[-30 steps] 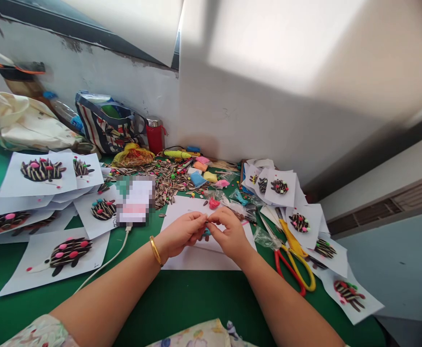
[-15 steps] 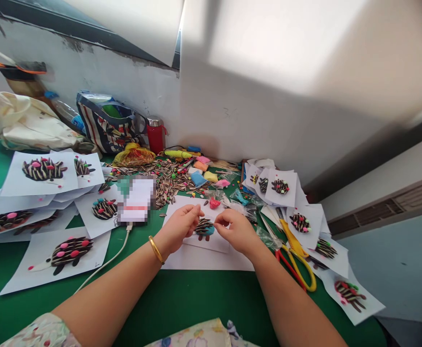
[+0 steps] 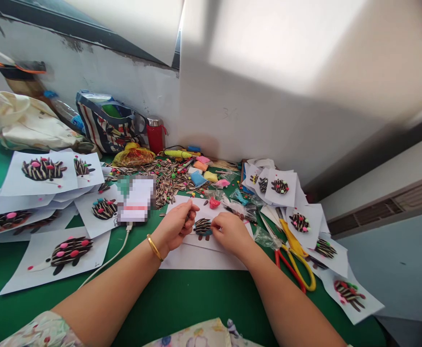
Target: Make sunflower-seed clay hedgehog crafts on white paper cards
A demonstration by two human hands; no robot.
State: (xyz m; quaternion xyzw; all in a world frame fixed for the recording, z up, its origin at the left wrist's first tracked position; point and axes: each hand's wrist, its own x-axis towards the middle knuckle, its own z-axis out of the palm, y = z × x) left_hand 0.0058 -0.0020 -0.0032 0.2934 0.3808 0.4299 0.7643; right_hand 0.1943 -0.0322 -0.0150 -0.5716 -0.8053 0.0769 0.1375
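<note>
Many seeds [image 3: 166, 179] beyond the hands [image 3: 176, 225] [image 3: 232, 233], scissors [image 3: 286, 247] beside

Beyond the white sheet [image 3: 203, 260], seeds [image 3: 165, 180] are crowding the left; scissors [image 3: 280, 246] are obstructing its right; tabletop [image 3: 196, 299] is lying open before it.

Pale wall [image 3: 116, 84], scuffed under dark ledge [image 3: 73, 36], upper left. Bright light patch [image 3: 268, 43] and soft shadow [image 3: 261, 120], upper right. Green tabletop [image 3: 196, 299] below.
</note>
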